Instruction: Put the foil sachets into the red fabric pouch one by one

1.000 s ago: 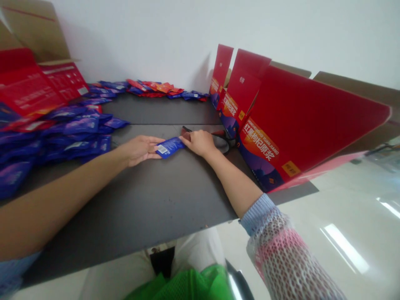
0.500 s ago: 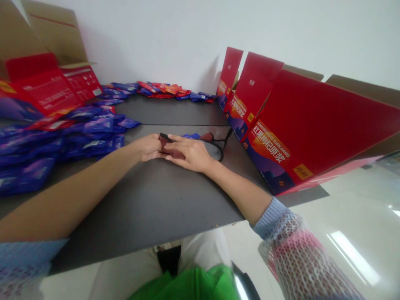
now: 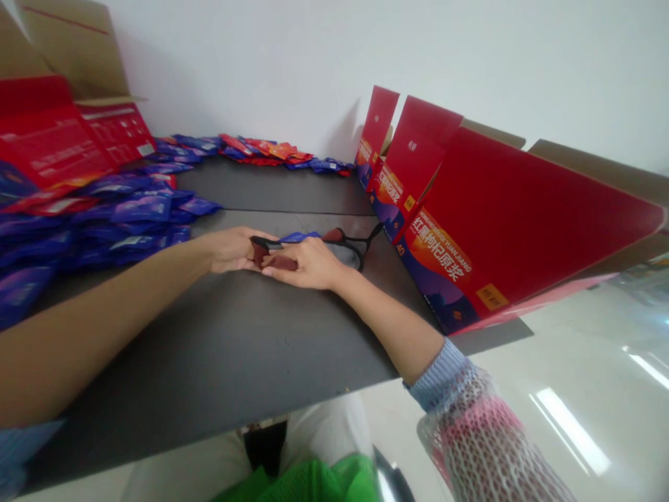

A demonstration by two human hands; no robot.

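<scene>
In the middle of the grey table (image 3: pixel 235 335) lies a maroon, fabric-like item (image 3: pixel 282 263) with black edging and black straps. My left hand (image 3: pixel 230 249) grips its left end, the fingers partly hidden behind it. My right hand (image 3: pixel 308 265) is closed over its near, folded part, thumb toward me. A dark loop of strap (image 3: pixel 368 242) and a second maroon piece (image 3: pixel 333 235) extend to the right, lying on the tabletop. Just behind my right hand a blue packet (image 3: pixel 300 237) shows in part.
Blue sachets (image 3: pixel 120 216) are heaped at the left, in front of an open red carton (image 3: pixel 52 132). A row of blue and red sachets (image 3: pixel 261 148) runs along the wall. Three open red cartons (image 3: pixel 502 223) line the right edge.
My left hand has opened its grip somewhat and shifted slightly left. The maroon item's left end is bent up more, and its black edge shows more. The whole view has turned slightly.
</scene>
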